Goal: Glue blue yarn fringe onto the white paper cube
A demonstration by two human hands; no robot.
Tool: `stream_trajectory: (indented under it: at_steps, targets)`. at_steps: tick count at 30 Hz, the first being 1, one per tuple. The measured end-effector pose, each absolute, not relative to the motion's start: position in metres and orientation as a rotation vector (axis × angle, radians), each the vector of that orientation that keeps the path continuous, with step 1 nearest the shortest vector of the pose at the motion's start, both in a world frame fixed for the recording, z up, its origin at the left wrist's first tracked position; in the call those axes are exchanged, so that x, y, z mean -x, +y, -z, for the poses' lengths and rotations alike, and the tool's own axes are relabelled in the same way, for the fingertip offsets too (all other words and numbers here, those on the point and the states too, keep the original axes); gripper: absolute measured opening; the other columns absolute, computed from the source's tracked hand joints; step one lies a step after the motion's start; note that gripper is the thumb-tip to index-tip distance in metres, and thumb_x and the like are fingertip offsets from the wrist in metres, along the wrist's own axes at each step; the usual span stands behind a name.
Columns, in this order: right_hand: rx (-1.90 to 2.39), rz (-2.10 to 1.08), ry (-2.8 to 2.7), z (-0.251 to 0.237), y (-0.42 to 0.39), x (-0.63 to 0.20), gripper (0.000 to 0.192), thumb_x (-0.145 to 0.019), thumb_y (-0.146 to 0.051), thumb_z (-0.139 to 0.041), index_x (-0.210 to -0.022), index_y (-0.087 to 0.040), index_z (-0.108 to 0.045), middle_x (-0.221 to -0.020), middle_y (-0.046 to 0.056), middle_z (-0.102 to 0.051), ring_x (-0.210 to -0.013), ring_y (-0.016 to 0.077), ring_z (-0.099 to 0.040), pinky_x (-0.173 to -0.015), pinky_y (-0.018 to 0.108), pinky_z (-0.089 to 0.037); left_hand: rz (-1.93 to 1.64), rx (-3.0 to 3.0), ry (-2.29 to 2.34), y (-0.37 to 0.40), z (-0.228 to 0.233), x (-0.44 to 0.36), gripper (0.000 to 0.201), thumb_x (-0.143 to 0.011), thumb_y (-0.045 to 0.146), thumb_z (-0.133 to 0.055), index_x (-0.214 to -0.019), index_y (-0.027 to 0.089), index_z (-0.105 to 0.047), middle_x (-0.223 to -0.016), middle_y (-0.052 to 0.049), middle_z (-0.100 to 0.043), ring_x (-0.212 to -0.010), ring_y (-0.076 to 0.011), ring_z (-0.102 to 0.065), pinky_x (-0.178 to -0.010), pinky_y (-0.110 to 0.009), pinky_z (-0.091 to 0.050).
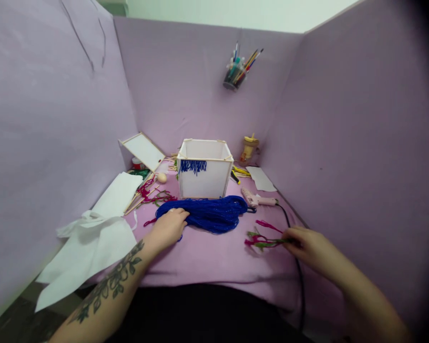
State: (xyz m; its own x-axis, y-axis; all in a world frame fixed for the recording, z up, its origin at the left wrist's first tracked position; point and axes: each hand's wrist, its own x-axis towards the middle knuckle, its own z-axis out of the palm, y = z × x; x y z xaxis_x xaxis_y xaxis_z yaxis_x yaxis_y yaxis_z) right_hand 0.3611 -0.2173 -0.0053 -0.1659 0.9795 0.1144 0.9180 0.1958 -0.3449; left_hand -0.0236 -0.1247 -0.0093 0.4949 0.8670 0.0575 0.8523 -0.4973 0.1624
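blue yarn (209,214) on desk (214,257), before box (204,169), under left hand (169,226), grip released, lying flat. right hand (305,245) pinching red-green tassel (262,240), near glue gun (257,200).

- The blue yarn bundle (207,214) is a thick, loose skein of bright blue strands. It lies flat on the pink table cover, just in front of the white box, stretched left to right, with its left end under the left hand (169,227).
- The pink and green tassel bunch (262,239) is a small cluster of magenta strands with green stems. It lies low on the cover with its right end pinched in the right hand (305,247).
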Motion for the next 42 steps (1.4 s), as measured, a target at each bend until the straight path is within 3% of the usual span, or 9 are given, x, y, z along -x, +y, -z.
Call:
stream_trajectory:
  at_steps: [5,9,11,17,20,25,32,37,42]
  targets:
    - [1.661,-0.209,-2.126,-0.007,-0.230,-0.334,0.013,-0.080,-0.025,-0.054,-0.076,-0.023,-0.066,-0.075,0.005,-0.065,-0.065,0.0177,-0.061,-0.060,0.028,-0.046,-0.727,-2.544,1.274,-0.168,-0.016,-0.003,0.037,-0.091,0.028,-0.053,-0.127,0.021,-0.059,-0.137,-0.013,-0.054,-0.125,-0.0273,-0.052,-0.108,-0.047,-0.040]
    - [1.268,-0.387,-2.135,-0.018,-0.226,-0.257,0.017,-0.085,-0.017,-0.050,-0.082,-0.023,-0.066,-0.081,0.004,-0.066,-0.073,0.0159,-0.063,-0.066,0.025,-0.049,-0.700,-2.299,0.741,-0.195,-0.018,-0.037,0.101,-0.068,0.044,-0.079,-0.151,0.026,-0.025,-0.155,-0.016,-0.028,-0.138,-0.0306,-0.039,-0.109,-0.045,-0.041]
    - [1.109,-0.461,-2.063,-0.023,-0.222,-0.225,0.015,-0.086,-0.017,-0.051,-0.085,-0.022,-0.066,-0.084,0.004,-0.067,-0.075,0.0149,-0.063,-0.067,0.024,-0.050,-0.696,-2.150,0.670,-0.195,-0.011,-0.046,0.108,-0.066,0.039,-0.082,-0.153,0.025,-0.020,-0.151,-0.017,-0.037,-0.134,-0.0303,-0.043,-0.107,-0.045,-0.044]
    - [0.984,-0.571,-1.978,-0.028,-0.210,-0.216,0.028,-0.092,-0.027,-0.052,-0.116,-0.024,-0.064,-0.120,0.009,-0.065,-0.111,0.0200,-0.061,-0.093,0.034,-0.051,-0.830,-2.078,0.965,-0.163,-0.030,0.007,0.029,-0.089,0.023,-0.047,-0.115,0.018,-0.059,-0.098,-0.006,-0.070,-0.088,-0.0180,-0.067,-0.081,-0.031,-0.054]
    - [1.100,-0.516,-1.891,-0.019,-0.205,-0.240,0.026,-0.092,-0.031,-0.052,-0.113,-0.026,-0.067,-0.121,0.009,-0.064,-0.114,0.0209,-0.060,-0.094,0.035,-0.051,-0.981,-2.148,1.420,-0.130,-0.064,0.061,0.024,-0.090,0.024,-0.046,-0.109,0.016,-0.058,-0.081,-0.002,-0.066,-0.071,-0.0155,-0.062,-0.071,-0.028,-0.051]
    - [1.330,-0.411,-1.816,0.006,-0.190,-0.269,0.026,-0.089,-0.037,-0.053,-0.102,-0.022,-0.070,-0.112,0.010,-0.067,-0.107,0.0235,-0.063,-0.085,0.036,-0.054,-0.855,-2.277,2.027,-0.058,-0.078,0.128,0.024,-0.090,0.020,-0.046,-0.108,0.012,-0.059,-0.080,-0.001,-0.061,-0.079,-0.0188,-0.060,-0.078,-0.031,-0.047]
    - [1.503,-0.319,-1.893,0.023,-0.174,-0.274,0.028,-0.087,-0.039,-0.052,-0.099,-0.020,-0.069,-0.109,0.011,-0.067,-0.104,0.0252,-0.063,-0.093,0.042,-0.050,-0.353,-2.404,1.887,-0.039,-0.053,0.157,0.055,-0.060,0.009,-0.071,-0.114,0.011,-0.061,-0.111,-0.010,-0.065,-0.103,-0.0278,-0.060,-0.088,-0.032,-0.046]
    - [1.498,-0.222,-1.911,0.027,-0.169,-0.270,0.027,-0.086,-0.038,-0.053,-0.097,-0.020,-0.069,-0.108,0.011,-0.067,-0.106,0.0263,-0.062,-0.095,0.044,-0.048,-0.167,-2.460,1.931,-0.095,-0.054,0.130,0.018,-0.078,0.024,-0.056,-0.087,0.023,-0.072,-0.097,-0.005,-0.068,-0.089,-0.0253,-0.063,-0.076,-0.031,-0.047]
    - [1.456,-0.188,-1.988,0.030,-0.165,-0.257,0.026,-0.085,-0.035,-0.056,-0.101,-0.020,-0.070,-0.115,0.012,-0.064,-0.110,0.0282,-0.059,-0.098,0.048,-0.046,-0.114,-2.437,1.855,-0.124,-0.012,0.101,0.018,-0.076,0.024,-0.055,-0.078,0.021,-0.072,-0.091,-0.009,-0.068,-0.085,-0.0247,-0.064,-0.074,-0.032,-0.048]
